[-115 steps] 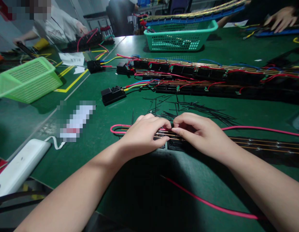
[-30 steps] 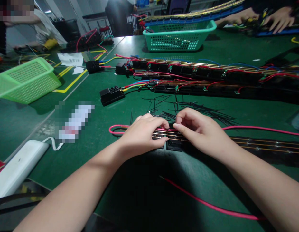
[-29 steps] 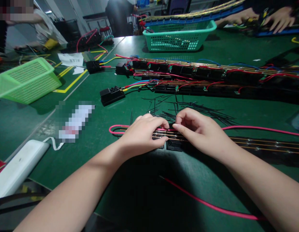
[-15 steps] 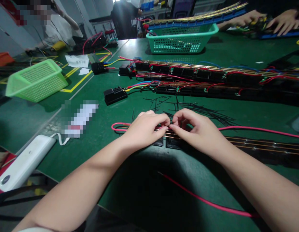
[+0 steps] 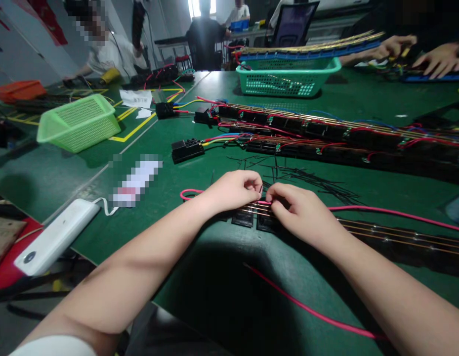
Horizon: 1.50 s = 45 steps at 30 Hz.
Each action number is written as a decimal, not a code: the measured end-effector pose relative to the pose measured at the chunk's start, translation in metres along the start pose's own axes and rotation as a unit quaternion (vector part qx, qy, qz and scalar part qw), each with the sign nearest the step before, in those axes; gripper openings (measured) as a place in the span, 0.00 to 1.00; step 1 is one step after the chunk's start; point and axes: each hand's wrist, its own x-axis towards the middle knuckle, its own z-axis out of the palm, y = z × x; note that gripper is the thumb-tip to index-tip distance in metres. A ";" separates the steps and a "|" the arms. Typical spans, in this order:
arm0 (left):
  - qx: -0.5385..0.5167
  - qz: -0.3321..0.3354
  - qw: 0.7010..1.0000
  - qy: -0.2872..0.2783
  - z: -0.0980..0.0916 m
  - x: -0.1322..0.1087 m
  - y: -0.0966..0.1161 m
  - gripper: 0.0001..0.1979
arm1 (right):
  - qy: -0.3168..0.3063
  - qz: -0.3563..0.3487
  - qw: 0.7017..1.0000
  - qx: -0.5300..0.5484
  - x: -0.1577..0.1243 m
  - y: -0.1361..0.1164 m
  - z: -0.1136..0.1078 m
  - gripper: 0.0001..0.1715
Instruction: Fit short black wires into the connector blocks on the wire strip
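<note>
My left hand (image 5: 238,190) is closed in a pinch above a strip of black modules (image 5: 243,217) with thin copper-coloured rods along it. Whatever lies between its fingertips is too small to make out. Facing it, my right hand (image 5: 298,205) is curled with thumb and forefinger drawn together; its fingertips are at the red wire (image 5: 392,211), and any small thing in them is hidden. This wire runs along the rods and loops back at the left end. Just beyond my hands lie many thin black strips (image 5: 321,183), resembling cable ties.
Wired black strips (image 5: 307,146) lie behind, one ending in a black connector (image 5: 187,150). A teal basket (image 5: 288,81) carries a blue strip. At left are a light green basket (image 5: 79,123) and a white power strip (image 5: 59,237). A loose red wire (image 5: 311,306) lies in front. Other people sit around.
The view has shifted, so the scene appears farther right and slightly lower. My hands stay at the same part of the strip, with their fingertips slightly farther apart.
</note>
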 end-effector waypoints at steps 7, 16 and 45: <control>-0.018 -0.044 0.999 -0.011 0.001 0.002 0.003 0.03 | 0.001 0.015 1.000 0.018 -0.001 0.000 -0.002 0.09; -0.026 0.001 0.999 0.039 0.007 -0.008 0.000 0.04 | -0.002 0.013 0.999 0.035 -0.002 -0.001 -0.003 0.09; 0.033 0.063 0.995 0.069 0.006 -0.015 -0.001 0.01 | -0.014 -0.038 0.991 -0.130 -0.006 -0.007 0.002 0.13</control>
